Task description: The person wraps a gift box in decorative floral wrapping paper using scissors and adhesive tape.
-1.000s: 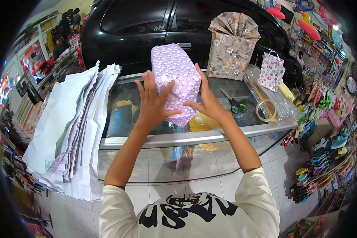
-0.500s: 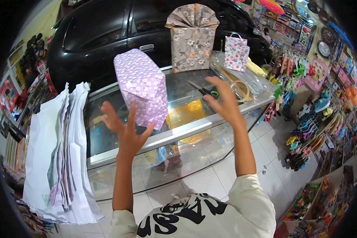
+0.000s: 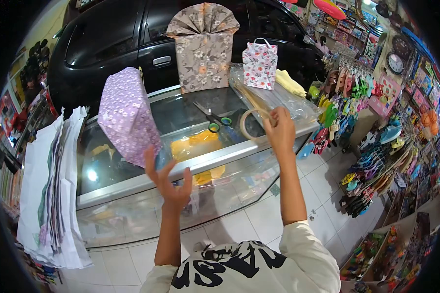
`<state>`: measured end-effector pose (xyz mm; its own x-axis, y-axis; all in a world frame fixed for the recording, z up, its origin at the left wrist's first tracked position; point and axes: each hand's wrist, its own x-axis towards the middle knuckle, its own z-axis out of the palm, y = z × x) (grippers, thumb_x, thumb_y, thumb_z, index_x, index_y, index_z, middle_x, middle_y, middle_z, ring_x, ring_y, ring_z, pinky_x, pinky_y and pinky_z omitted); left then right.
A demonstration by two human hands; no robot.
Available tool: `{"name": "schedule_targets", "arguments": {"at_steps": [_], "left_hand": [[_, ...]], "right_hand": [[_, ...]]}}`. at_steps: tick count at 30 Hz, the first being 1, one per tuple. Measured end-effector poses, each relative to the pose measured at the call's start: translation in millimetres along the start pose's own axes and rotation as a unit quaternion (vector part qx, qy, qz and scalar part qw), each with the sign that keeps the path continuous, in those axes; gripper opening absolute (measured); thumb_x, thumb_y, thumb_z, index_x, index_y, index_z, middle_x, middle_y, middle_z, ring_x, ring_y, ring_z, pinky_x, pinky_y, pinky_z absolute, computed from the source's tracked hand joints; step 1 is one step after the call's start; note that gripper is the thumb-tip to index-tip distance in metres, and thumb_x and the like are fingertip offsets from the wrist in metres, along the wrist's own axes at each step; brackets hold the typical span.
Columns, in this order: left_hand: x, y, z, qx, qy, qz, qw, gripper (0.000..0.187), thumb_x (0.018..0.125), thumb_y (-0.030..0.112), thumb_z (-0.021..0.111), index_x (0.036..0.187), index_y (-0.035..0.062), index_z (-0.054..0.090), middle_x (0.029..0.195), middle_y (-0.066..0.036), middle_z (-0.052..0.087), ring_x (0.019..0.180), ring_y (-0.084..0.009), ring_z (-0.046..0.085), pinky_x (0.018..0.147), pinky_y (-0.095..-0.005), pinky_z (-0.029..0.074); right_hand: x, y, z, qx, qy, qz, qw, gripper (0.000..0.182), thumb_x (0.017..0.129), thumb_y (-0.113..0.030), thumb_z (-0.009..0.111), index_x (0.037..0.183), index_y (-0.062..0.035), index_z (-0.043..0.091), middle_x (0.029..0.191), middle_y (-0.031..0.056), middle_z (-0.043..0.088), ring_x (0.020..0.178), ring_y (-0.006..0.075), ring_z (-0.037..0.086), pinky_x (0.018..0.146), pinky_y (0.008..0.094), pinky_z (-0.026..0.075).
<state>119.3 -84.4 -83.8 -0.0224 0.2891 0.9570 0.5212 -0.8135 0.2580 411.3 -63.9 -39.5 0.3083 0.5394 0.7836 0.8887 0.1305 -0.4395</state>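
Note:
My right hand [image 3: 281,131] is closed on a roll of clear tape [image 3: 246,131], pinching its ring at the counter's front edge. My left hand [image 3: 170,178] has its fingers spread and holds nothing; it is near the lower corner of a parcel in purple flowered paper [image 3: 127,115]. The parcel lies on the glass counter [image 3: 176,110]. Scissors with black and green handles [image 3: 212,118] rest between parcel and tape. Behind stands a grey flowered parcel with a pleated fan top [image 3: 204,61]. A small white flowered bag [image 3: 260,66] stands to its right.
White and patterned paper sheets [image 3: 44,190] hang over the counter's left end. Clear plastic sleeves [image 3: 291,105] and a pale yellow bundle [image 3: 291,83] lie at the right. A black car [image 3: 107,46] stands close behind. Racks of hanging goods [image 3: 371,161] line the right side.
My right hand has moved from above the scissors to the tape roll and taken hold of it. My left hand has shifted down the parcel. The whole view has turned slightly right.

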Motion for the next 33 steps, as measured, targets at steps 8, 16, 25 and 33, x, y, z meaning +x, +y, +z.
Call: {"name": "schedule_targets", "arguments": {"at_steps": [8,16,25,33], "left_hand": [[3.7,82.9,80.4,-0.172,-0.078,-0.117,0.975,0.029,0.074,0.000,0.067,0.102,0.0039,0.059,0.105,-0.010,0.059,0.098,-0.0248,0.058,0.087,-0.0332,0.044],[11.9,97.7,88.5,-0.299,-0.048,-0.309,0.902,0.053,0.075,0.010,0.074,0.120,0.0037,0.047,0.098,-0.006,0.064,0.095,-0.0133,0.060,0.091,-0.0297,0.041],[21.1,66.6,67.2,-0.322,-0.031,-0.310,0.894,0.060,0.077,0.001,0.070,0.126,0.0038,0.034,0.093,-0.008,0.066,0.093,-0.0140,0.061,0.092,-0.0299,0.042],[28.4,40.6,56.1,-0.286,-0.018,-0.290,0.913,0.064,0.076,0.000,0.072,0.127,0.0059,0.034,0.091,-0.009,0.067,0.091,-0.0125,0.061,0.090,-0.0280,0.043]], "right_hand": [[-35.5,-23.5,-16.5,0.316,-0.062,0.066,0.944,0.019,0.078,-0.007,0.069,0.086,-0.0023,0.053,0.077,0.0074,0.057,0.064,0.0130,0.053,0.054,0.0274,0.045],[-79.1,-38.7,-23.0,0.390,-0.088,-0.080,0.913,0.021,0.075,0.004,0.070,0.086,-0.0022,0.053,0.086,0.0085,0.055,0.069,0.0184,0.054,0.056,0.0262,0.047],[-29.5,-37.9,-20.7,0.470,-0.176,-0.072,0.862,0.031,0.078,-0.001,0.069,0.106,-0.0025,0.055,0.104,0.0068,0.055,0.087,0.0130,0.057,0.066,0.0228,0.050],[27.7,-57.2,29.2,0.527,-0.357,-0.122,0.762,0.028,0.084,-0.003,0.063,0.111,-0.0004,0.061,0.114,0.0066,0.055,0.098,0.0096,0.056,0.070,0.0190,0.050]]}}
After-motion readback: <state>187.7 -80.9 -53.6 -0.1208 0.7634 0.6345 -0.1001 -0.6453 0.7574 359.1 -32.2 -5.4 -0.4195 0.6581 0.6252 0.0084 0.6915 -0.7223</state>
